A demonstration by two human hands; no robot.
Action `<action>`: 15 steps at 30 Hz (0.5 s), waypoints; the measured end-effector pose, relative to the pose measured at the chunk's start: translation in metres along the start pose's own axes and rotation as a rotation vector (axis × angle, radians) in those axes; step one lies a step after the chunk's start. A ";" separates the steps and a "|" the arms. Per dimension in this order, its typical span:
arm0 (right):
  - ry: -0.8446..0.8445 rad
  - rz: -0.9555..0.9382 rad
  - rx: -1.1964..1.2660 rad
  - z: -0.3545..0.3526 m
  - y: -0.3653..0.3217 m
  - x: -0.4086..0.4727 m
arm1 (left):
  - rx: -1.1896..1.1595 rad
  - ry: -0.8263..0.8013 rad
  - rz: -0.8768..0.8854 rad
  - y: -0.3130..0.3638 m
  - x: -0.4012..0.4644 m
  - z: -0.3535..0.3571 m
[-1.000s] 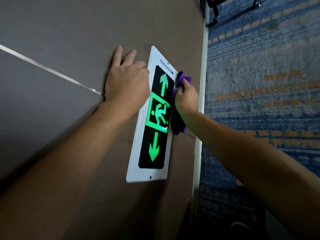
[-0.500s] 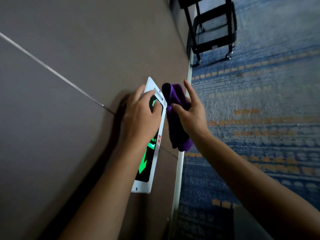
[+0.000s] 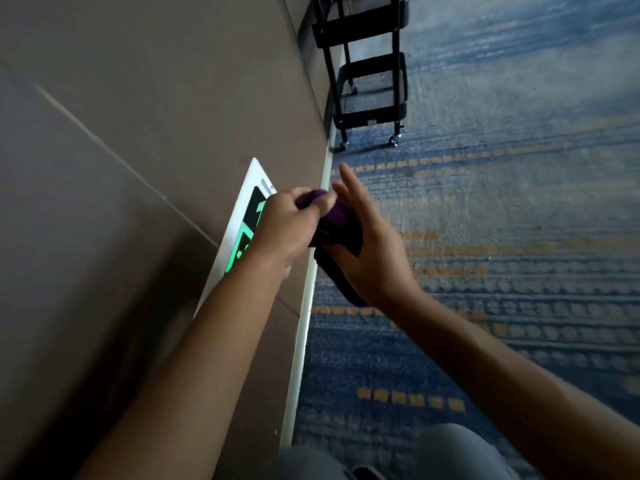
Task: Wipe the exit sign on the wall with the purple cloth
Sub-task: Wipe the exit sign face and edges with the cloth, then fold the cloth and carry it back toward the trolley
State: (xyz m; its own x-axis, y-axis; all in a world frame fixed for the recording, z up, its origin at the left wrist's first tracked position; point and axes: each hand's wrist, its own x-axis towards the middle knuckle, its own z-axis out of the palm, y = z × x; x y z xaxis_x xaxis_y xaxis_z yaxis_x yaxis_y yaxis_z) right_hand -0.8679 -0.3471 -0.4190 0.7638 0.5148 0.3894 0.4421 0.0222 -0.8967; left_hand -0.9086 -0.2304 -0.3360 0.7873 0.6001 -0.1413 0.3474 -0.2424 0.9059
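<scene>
The exit sign (image 3: 242, 216) is a white-framed panel with a black face and lit green symbols, mounted low on the brown wall; my left arm hides most of it. The purple cloth (image 3: 337, 226) hangs bunched in the air to the right of the sign, off its surface. My left hand (image 3: 287, 226) is closed on the cloth's upper end. My right hand (image 3: 367, 251) holds the cloth from the right side, palm against it, with the fingers stretched upward.
A black wheeled cart (image 3: 367, 71) with mesh shelves stands against the wall farther along. A white baseboard (image 3: 304, 327) runs where the wall meets the blue and orange patterned carpet (image 3: 502, 220). My grey-clad knee (image 3: 398, 455) shows at the bottom edge.
My left hand has left the sign and gripped the cloth's top. My right hand pulled the cloth away from the sign. The view has swung toward the cart.
</scene>
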 end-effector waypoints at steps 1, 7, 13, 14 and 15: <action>-0.023 0.015 0.007 0.000 -0.001 -0.013 | 0.005 0.028 0.018 -0.009 -0.008 -0.001; -0.095 0.226 0.062 -0.081 -0.035 0.000 | -0.139 -0.061 0.251 0.056 -0.019 0.007; -0.098 0.632 0.508 -0.187 -0.085 0.006 | -0.582 -0.242 0.105 0.155 -0.034 0.012; -0.078 0.641 0.504 -0.199 -0.098 0.007 | -0.616 -0.259 0.083 0.170 -0.039 0.013; -0.039 0.633 0.464 -0.211 -0.114 0.010 | -0.639 -0.262 0.058 0.183 -0.043 0.013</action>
State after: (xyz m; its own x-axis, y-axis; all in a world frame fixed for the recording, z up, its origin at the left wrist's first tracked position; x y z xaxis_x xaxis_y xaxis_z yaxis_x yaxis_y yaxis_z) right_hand -0.8117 -0.5252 -0.2691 0.7841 0.5783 -0.2252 -0.3198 0.0656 -0.9452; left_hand -0.8721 -0.3106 -0.1692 0.9204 0.3767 -0.1044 -0.0039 0.2760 0.9612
